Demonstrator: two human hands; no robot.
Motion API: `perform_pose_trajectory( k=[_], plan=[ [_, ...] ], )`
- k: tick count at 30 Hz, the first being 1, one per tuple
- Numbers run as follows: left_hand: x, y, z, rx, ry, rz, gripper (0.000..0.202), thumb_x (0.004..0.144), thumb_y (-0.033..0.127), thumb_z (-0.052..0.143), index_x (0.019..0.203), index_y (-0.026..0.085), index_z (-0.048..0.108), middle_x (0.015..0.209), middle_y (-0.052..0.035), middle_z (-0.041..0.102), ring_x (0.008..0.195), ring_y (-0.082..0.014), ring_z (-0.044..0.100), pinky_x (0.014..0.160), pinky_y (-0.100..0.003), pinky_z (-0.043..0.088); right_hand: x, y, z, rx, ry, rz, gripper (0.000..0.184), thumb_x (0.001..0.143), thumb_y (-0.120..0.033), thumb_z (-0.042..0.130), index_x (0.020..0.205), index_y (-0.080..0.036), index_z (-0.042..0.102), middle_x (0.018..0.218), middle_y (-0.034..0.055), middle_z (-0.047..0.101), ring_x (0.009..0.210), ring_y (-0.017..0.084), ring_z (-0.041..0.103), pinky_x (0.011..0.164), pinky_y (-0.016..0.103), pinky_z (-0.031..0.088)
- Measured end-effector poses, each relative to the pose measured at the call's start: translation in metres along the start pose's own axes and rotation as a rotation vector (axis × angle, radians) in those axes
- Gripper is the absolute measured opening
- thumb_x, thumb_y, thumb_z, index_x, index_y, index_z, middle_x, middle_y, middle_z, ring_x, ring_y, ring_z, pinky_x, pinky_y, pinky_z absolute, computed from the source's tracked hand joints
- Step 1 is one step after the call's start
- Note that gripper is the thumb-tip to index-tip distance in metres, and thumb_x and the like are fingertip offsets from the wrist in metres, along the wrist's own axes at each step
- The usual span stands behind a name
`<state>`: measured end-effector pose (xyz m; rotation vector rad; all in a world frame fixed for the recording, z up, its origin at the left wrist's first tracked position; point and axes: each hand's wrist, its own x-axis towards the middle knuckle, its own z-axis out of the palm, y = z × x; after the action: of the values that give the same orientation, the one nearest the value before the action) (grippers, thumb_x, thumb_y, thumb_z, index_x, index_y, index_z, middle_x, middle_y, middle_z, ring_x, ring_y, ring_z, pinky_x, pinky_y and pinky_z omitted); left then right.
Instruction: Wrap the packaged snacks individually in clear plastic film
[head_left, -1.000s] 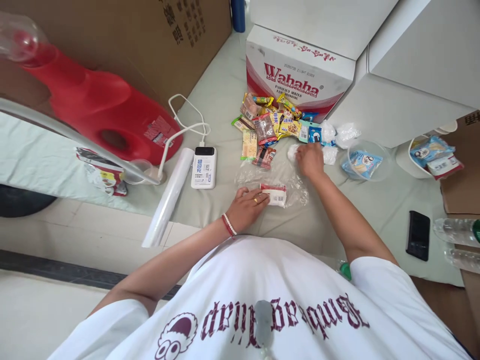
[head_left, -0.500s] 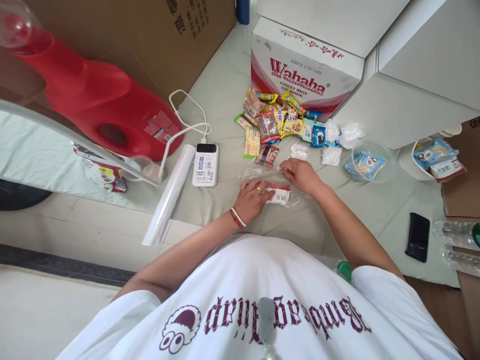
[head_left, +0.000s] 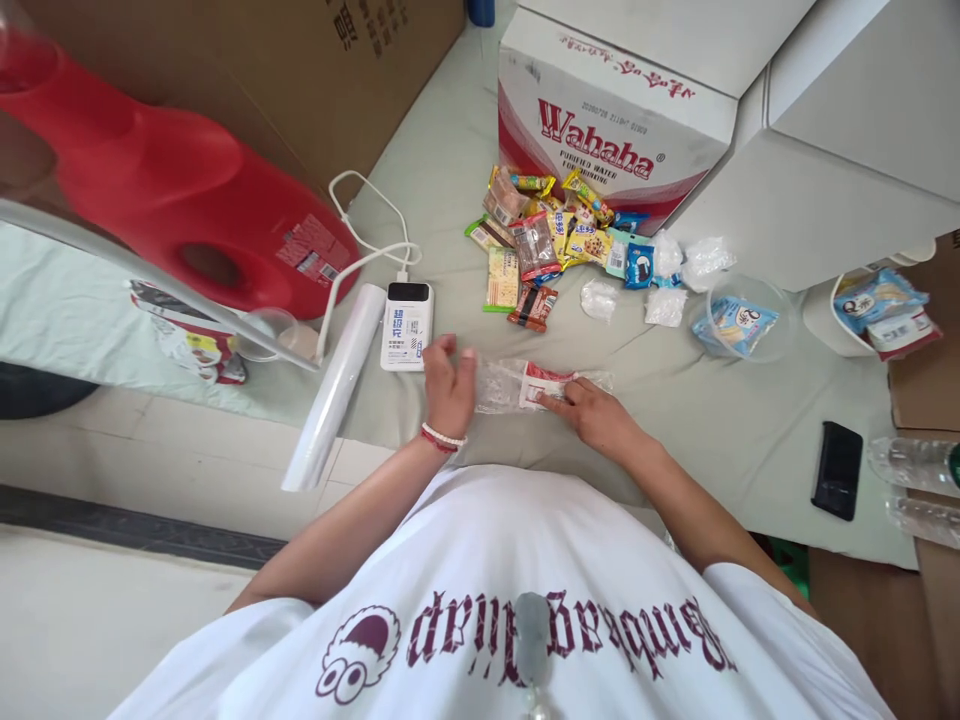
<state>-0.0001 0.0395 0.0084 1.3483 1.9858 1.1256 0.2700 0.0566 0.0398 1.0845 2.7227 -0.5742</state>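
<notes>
A small red-and-white snack packet [head_left: 534,388] lies inside a strip of clear plastic wrap [head_left: 499,388] on the cloth in front of me. My right hand [head_left: 604,412] covers the packet's right end, its thumb and fingers closed on it through the film. Just off the strip's left end is my left hand [head_left: 448,388], raised with thumb and fingers apart. I see nothing held in it. Behind the hands is a pile of wrapped snacks [head_left: 536,248]. Beside the pile are crumpled clear plastic bundles [head_left: 598,300].
A white power bank [head_left: 407,335] with a cable and a roll of clear film [head_left: 334,390] lie left. A large red bottle [head_left: 187,200] stands beyond. A Wahaba-style water carton [head_left: 607,130] is behind the snacks. Right are a clear tub [head_left: 776,335] and a black phone [head_left: 836,470].
My left hand has left the packet and moved left, its fingers opening. My right hand has come down onto the packet's right end. The plastic is now a narrower strip.
</notes>
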Motion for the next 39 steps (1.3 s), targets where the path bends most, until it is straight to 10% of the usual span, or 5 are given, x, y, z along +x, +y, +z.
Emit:
perform_pose_trajectory(
  k=[5, 12, 21, 25, 39],
  plan=[
    [-0.01, 0.031, -0.014, 0.316, -0.278, 0.009, 0.021, 0.082, 0.039, 0.069, 0.089, 0.018, 0.069, 0.122, -0.0167, 0.066, 0.119, -0.0371, 0.056, 0.099, -0.053, 0.047, -0.005, -0.001, 0.004, 0.037, 0.039, 0.005, 0.057, 0.101, -0.009, 0.039, 0.151, -0.033, 0.055, 0.105, 0.0101, 0.057, 0.102, 0.025, 0.049, 0.085, 0.033, 0.044],
    [-0.013, 0.068, 0.016, -0.219, -0.679, 0.022, 0.031, 0.097, 0.04, 0.05, 0.096, 0.019, 0.072, 0.081, -0.0023, 0.072, 0.077, -0.0185, 0.065, 0.075, -0.031, 0.053, -0.01, -0.008, 0.018, 0.222, 0.183, 0.004, 0.047, 0.101, -0.017, 0.041, 0.141, -0.025, 0.064, 0.106, 0.0117, 0.058, 0.105, 0.027, 0.049, 0.093, 0.04, 0.047],
    [-0.03, 0.065, 0.065, 0.385, -0.455, 0.503, 0.022, 0.093, 0.022, 0.061, 0.106, 0.025, 0.078, 0.113, -0.0128, 0.066, 0.107, -0.0301, 0.054, 0.092, -0.047, 0.045, -0.032, 0.002, 0.03, 0.315, 0.705, 0.661, 0.043, 0.093, -0.042, 0.06, 0.131, -0.021, 0.065, 0.115, 0.0168, 0.057, 0.111, 0.034, 0.051, 0.102, 0.057, 0.045],
    [-0.024, 0.064, 0.06, 0.463, -0.325, 0.307, 0.069, 0.08, 0.039, 0.079, 0.143, 0.02, 0.057, 0.14, -0.0206, 0.053, 0.128, -0.041, 0.047, 0.102, -0.055, 0.042, -0.027, 0.002, 0.017, 0.304, 0.673, 0.661, 0.02, 0.093, -0.033, 0.058, 0.101, -0.02, 0.071, 0.126, 0.0191, 0.055, 0.119, 0.035, 0.049, 0.102, 0.053, 0.046],
    [-0.034, 0.074, 0.045, -0.079, -0.576, 0.459, 0.075, 0.075, 0.015, 0.061, 0.147, 0.016, 0.04, 0.131, -0.0177, 0.054, 0.118, -0.03, 0.058, 0.103, -0.05, 0.053, -0.003, -0.028, 0.007, 0.903, 0.597, 0.38, 0.046, 0.095, -0.05, 0.058, 0.133, -0.025, 0.061, 0.123, 0.0128, 0.062, 0.109, 0.024, 0.064, 0.095, 0.04, 0.056]
  ],
)
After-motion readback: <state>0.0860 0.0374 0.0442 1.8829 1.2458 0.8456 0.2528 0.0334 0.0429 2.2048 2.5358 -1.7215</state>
